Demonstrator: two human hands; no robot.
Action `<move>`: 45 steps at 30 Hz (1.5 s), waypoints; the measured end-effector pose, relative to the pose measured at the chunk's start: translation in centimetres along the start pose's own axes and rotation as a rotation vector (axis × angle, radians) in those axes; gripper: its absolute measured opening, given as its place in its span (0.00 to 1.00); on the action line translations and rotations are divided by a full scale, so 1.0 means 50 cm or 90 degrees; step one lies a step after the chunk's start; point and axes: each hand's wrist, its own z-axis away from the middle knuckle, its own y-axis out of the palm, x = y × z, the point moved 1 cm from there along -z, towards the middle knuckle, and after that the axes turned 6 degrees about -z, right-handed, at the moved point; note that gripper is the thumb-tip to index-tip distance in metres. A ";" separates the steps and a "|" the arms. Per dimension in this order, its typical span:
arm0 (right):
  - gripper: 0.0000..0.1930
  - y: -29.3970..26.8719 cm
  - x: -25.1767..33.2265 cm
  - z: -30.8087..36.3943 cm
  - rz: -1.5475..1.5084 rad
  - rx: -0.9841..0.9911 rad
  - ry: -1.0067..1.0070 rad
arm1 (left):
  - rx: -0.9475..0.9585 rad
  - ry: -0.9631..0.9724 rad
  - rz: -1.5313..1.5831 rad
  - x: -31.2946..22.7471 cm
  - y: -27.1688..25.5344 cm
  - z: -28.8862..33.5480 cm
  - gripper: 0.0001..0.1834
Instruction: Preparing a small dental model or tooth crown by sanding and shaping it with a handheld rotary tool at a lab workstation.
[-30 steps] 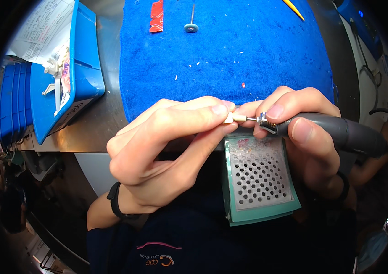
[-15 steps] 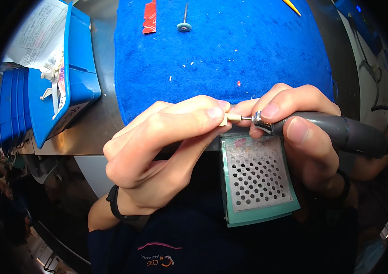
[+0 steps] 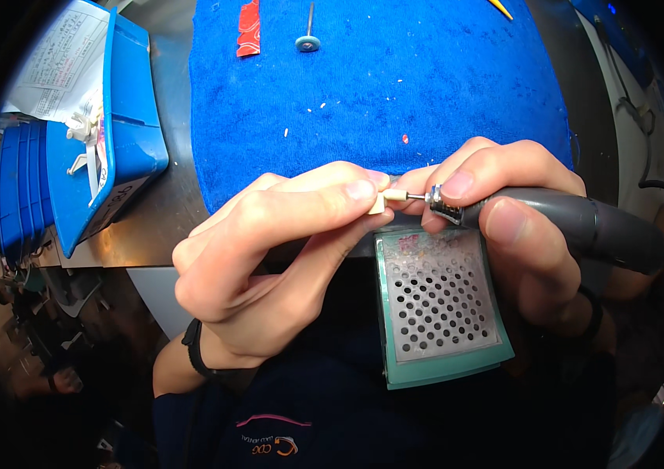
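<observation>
My left hand (image 3: 257, 250) pinches a small cream-coloured block (image 3: 378, 205) between thumb and fingertips; the fingers cover most of it, so its full shape is hidden. My right hand (image 3: 531, 176) is wrapped around a dark grey rotary handpiece (image 3: 574, 219), which lies almost level and points left. From its metal nose a thin shank carries a pale cylindrical grinding bit (image 3: 396, 194). The bit's tip is right beside the block; whether they touch I cannot tell. Both hands meet just over the near edge of a blue towel (image 3: 363, 86).
Below my hands juts a green-edged rest with a perforated metal plate (image 3: 441, 309). On the towel lie a disc on a shank (image 3: 308, 43), a red strip (image 3: 248, 27), a yellow pointed tool (image 3: 501, 8) and crumbs. A blue bin (image 3: 136, 117) holding papers and white parts stands left.
More of the cream block shows at my left fingertips, beside the bit. Both hands keep their grips, and the whole view has shifted slightly.
</observation>
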 end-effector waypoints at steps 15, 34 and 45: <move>0.15 -0.002 -0.001 -0.001 0.008 0.020 0.000 | 0.002 -0.010 -0.010 -0.002 -0.005 0.003 0.22; 0.15 0.001 -0.001 -0.001 0.011 0.018 -0.007 | 0.026 -0.029 0.078 0.005 -0.010 0.001 0.16; 0.15 0.003 0.005 0.002 0.019 0.011 0.019 | 0.033 -0.060 0.080 0.000 -0.011 0.000 0.14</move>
